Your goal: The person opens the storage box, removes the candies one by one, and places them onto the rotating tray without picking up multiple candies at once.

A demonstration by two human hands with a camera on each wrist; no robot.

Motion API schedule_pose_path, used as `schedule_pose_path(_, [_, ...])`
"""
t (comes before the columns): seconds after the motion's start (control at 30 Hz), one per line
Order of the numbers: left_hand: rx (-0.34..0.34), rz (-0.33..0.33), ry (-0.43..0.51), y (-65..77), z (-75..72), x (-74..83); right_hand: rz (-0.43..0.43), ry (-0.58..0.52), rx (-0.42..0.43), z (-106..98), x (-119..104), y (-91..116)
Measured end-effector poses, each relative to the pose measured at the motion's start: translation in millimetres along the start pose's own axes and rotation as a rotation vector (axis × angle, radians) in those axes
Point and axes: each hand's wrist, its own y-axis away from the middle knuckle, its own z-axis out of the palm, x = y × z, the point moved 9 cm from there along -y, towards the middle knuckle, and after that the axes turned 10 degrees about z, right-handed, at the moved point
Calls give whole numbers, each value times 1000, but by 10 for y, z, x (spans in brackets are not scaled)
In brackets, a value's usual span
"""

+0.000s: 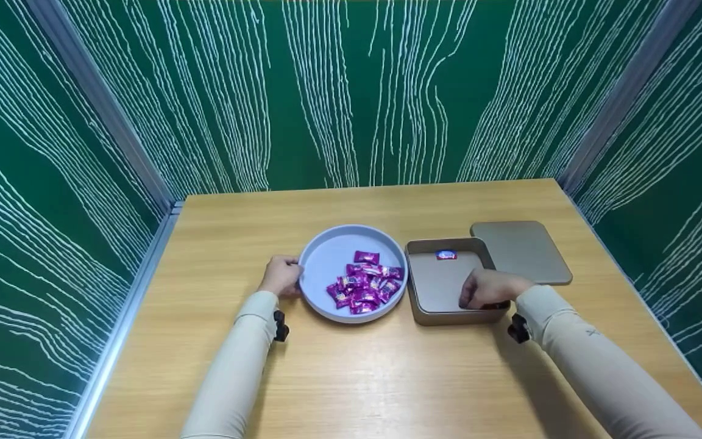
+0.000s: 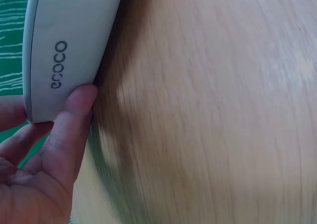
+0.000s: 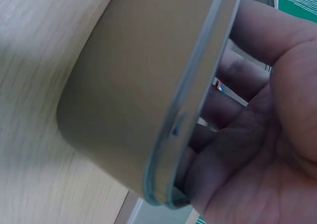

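Note:
A shallow round tray point(image 1: 329, 256), pale with "ecoco" on its side, stands on the table and holds several purple-wrapped candies point(image 1: 356, 281). My left hand point(image 1: 280, 277) grips its left edge, and the left wrist view shows the thumb point(image 2: 79, 102) on the outer wall. Against the tray's right side sits a square tin point(image 1: 433, 286). One blue-and-red wrapped candy point(image 1: 446, 255) lies near its back wall. My right hand point(image 1: 488, 288) reaches over the tin's right front corner with fingers bent down inside. The tin wall hides those fingertips in the right wrist view, so anything between them is unseen.
The tin's flat lid point(image 1: 528, 250) lies on the wooden table point(image 1: 351, 378) behind and right of the tin. Green panels point(image 1: 363, 91) with white wavy lines enclose the table at the back and both sides, joined by metal posts point(image 1: 619, 97).

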Motion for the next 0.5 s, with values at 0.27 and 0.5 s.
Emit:
schedule_pose_path(0.27, [11, -4, 9, 4, 10, -8, -3, 38, -36, 50, 1, -36])
schedule_pose_path(0.5, [11, -14, 7, -16, 10, -10, -52, 63, -17, 71, -16, -79])
